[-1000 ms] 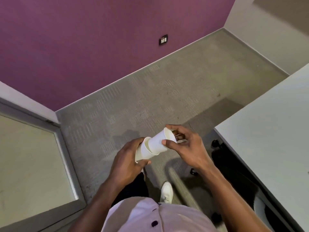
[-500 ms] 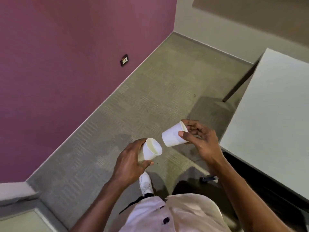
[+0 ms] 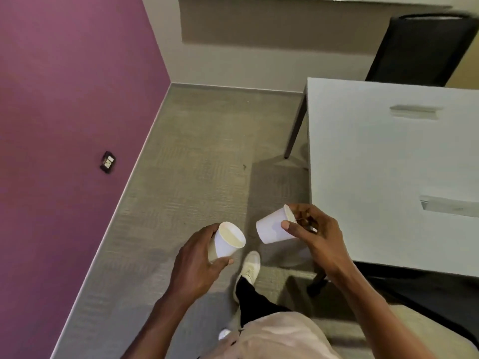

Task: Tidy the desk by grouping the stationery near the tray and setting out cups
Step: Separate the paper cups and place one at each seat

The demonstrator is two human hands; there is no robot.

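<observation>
Left hand [image 3: 193,265] grips one cup [image 3: 228,239], right hand [image 3: 315,231] another cup [image 3: 273,228], left of the counter [image 3: 375,156]; light, crushable, probably empty: hold the walls gently.

The tabletop [image 3: 388,156] runs out of view at the right edge. Right hand [image 3: 315,233] fingers cover the mouth of its paper cup [image 3: 273,228]; a small item gripped there is indistinct. The chair [image 3: 420,47] is blurred, its top cropped
</observation>
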